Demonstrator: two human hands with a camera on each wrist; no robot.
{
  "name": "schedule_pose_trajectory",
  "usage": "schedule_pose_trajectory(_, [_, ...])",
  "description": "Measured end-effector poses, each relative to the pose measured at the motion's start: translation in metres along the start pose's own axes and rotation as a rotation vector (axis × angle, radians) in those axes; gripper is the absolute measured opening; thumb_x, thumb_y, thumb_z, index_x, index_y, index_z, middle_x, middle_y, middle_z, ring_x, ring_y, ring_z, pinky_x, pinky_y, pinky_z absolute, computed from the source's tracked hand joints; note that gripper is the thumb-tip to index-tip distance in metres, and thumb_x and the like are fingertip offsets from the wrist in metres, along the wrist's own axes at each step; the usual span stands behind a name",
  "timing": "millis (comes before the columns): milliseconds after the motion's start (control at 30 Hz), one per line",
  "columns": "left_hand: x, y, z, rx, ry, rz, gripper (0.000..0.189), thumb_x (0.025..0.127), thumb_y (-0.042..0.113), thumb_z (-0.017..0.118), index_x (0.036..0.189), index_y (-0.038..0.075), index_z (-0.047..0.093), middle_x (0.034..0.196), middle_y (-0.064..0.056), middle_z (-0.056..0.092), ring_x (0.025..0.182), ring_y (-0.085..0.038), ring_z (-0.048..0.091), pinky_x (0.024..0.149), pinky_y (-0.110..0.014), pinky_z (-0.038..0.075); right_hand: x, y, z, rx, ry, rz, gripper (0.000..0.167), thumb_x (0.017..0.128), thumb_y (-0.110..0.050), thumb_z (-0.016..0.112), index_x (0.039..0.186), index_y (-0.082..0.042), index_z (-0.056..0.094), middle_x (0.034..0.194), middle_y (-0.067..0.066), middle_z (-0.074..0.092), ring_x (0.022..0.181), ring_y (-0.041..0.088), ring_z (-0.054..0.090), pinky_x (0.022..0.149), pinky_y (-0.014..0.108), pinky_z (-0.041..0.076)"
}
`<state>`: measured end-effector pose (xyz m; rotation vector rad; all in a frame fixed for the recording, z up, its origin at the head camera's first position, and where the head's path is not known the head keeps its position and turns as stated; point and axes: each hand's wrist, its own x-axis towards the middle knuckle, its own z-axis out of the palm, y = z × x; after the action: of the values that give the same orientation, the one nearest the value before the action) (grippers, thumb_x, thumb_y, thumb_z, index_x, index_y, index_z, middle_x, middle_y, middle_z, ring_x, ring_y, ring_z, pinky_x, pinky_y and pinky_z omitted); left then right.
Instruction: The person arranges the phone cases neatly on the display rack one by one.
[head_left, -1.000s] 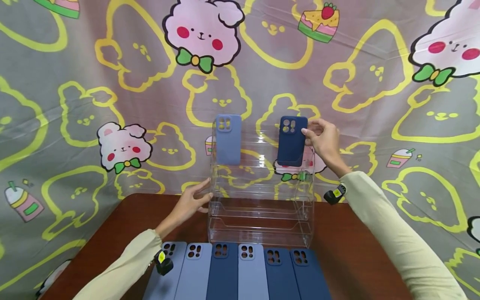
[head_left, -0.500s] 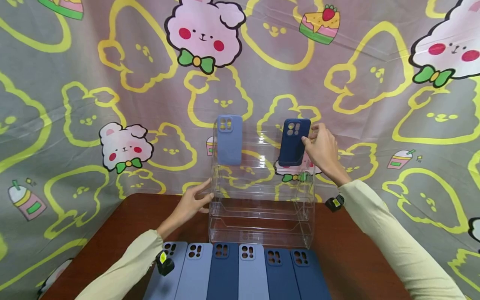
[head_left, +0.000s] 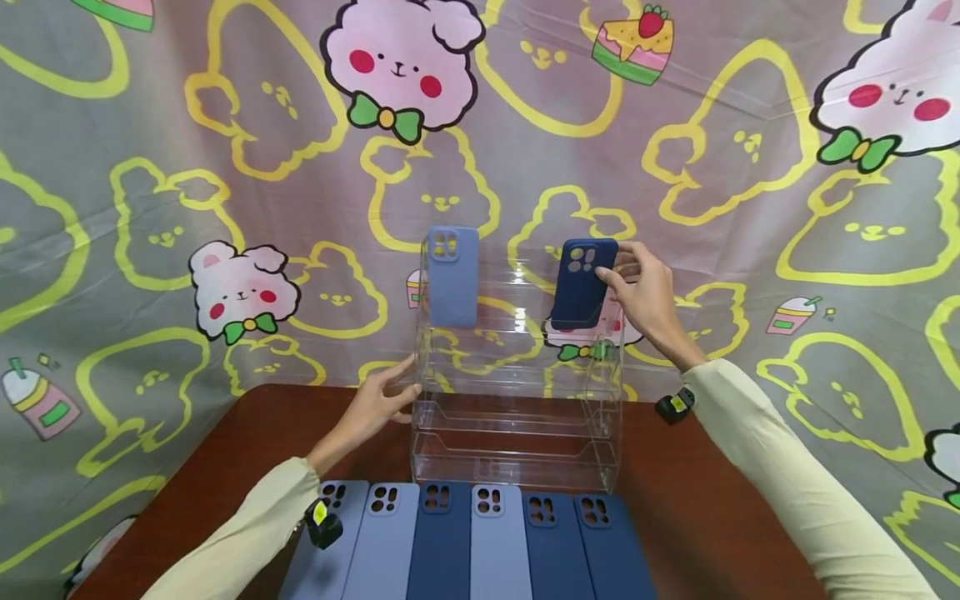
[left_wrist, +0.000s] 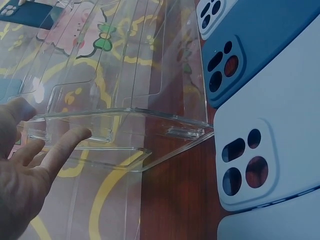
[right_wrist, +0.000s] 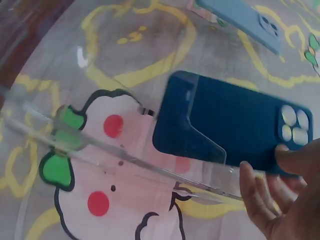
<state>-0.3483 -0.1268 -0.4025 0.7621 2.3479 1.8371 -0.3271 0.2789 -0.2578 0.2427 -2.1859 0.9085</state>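
My right hand (head_left: 647, 287) pinches the right edge of a dark blue phone case (head_left: 582, 287), thumb near its camera cutouts. That case tilts a little to the right, its lower end behind the clear front lip of the top tier of an acrylic display rack (head_left: 517, 379). In the right wrist view the lip crosses the bottom of the dark blue case (right_wrist: 225, 120). My left hand (head_left: 378, 398) touches the rack's left side with fingers extended; in the left wrist view the left hand (left_wrist: 35, 165) is beside the clear side panel. A light blue phone case (head_left: 453, 279) stands at the top tier's left.
Several phone cases (head_left: 495, 542), light and dark blue, lie in a row on the brown table (head_left: 697, 500) before the rack. A patterned cloth (head_left: 300, 192) hangs close behind the rack.
The dark blue case has gone from nearly upright to tilted right, its top slightly lower. My right hand has moved down a little with it. The left hand stays at the rack's side.
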Motion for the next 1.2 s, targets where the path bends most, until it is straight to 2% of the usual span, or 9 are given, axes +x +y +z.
schedule_pose_trajectory(100, [0.000,-0.001,0.000,-0.010,-0.003,-0.002,0.067,0.105,0.010,0.064,0.164,0.005,0.031,0.165,-0.027,0.034,0.128,-0.051,0.059,0.079,-0.044,0.067,0.006,0.002,0.001,0.029,0.037,0.000,0.041,0.101,-0.014,0.072,0.136,0.006,0.063,0.112,0.030,0.070,0.105,0.047,0.070,0.088,0.057,0.059])
schedule_pose_trajectory(233, [0.000,0.000,0.000,-0.012,-0.005,-0.006,0.067,0.105,0.010,0.064,0.164,0.005,0.031,0.165,-0.027,0.034,0.128,-0.050,0.060,0.080,-0.044,0.067,0.011,0.005,0.004,0.011,0.091,0.001,0.040,0.099,-0.011,0.074,0.133,0.007,0.063,0.108,0.029,0.073,0.098,0.044,0.073,0.085,0.055,0.060])
schedule_pose_trajectory(400, [0.000,0.002,0.001,0.001,0.001,0.009,0.066,0.105,0.009,0.063,0.163,0.005,0.032,0.166,-0.026,0.032,0.128,-0.053,0.058,0.078,-0.043,0.067,0.015,0.008,0.007,-0.109,0.188,-0.064,0.034,0.097,-0.011,0.077,0.121,0.009,0.065,0.106,0.027,0.071,0.094,0.043,0.070,0.084,0.055,0.057])
schedule_pose_trajectory(500, [0.000,0.002,0.001,0.005,0.001,0.013,0.066,0.105,0.009,0.063,0.163,0.005,0.032,0.166,-0.026,0.032,0.128,-0.053,0.058,0.077,-0.042,0.067,0.015,0.010,0.010,-0.167,0.213,-0.083,0.034,0.096,-0.013,0.079,0.119,0.008,0.066,0.104,0.026,0.067,0.093,0.042,0.065,0.080,0.053,0.051])
schedule_pose_trajectory(667, [0.000,0.000,0.001,0.002,-0.012,0.005,0.066,0.106,0.009,0.063,0.164,0.005,0.031,0.165,-0.027,0.033,0.127,-0.050,0.060,0.079,-0.042,0.067,0.011,0.013,0.012,-0.166,0.200,-0.116,0.034,0.095,-0.009,0.078,0.121,0.008,0.064,0.103,0.025,0.062,0.091,0.040,0.060,0.076,0.046,0.046])
schedule_pose_trajectory(900, [0.000,0.001,0.000,0.015,0.011,0.006,0.065,0.106,0.008,0.062,0.163,0.005,0.033,0.166,-0.026,0.033,0.127,-0.054,0.059,0.077,-0.042,0.067,0.010,0.012,0.010,-0.132,0.166,-0.178,0.030,0.095,-0.003,0.075,0.120,0.010,0.064,0.102,0.026,0.059,0.088,0.039,0.059,0.075,0.040,0.047])
schedule_pose_trajectory(1033, [0.000,0.001,0.000,0.008,0.010,0.006,0.066,0.105,0.010,0.063,0.163,0.004,0.032,0.165,-0.027,0.033,0.127,-0.055,0.058,0.077,-0.042,0.067,0.004,0.013,0.007,-0.124,0.141,-0.169,0.027,0.095,-0.001,0.074,0.118,0.011,0.064,0.100,0.026,0.059,0.088,0.039,0.060,0.076,0.042,0.049])
schedule_pose_trajectory(1200, [0.000,0.001,0.001,0.002,0.015,0.003,0.065,0.105,0.007,0.063,0.163,0.004,0.033,0.165,-0.027,0.033,0.126,-0.054,0.059,0.076,-0.042,0.067,-0.014,0.016,0.000,-0.113,0.084,-0.141,0.028,0.094,0.001,0.073,0.118,0.012,0.064,0.102,0.027,0.063,0.089,0.042,0.064,0.080,0.052,0.054])
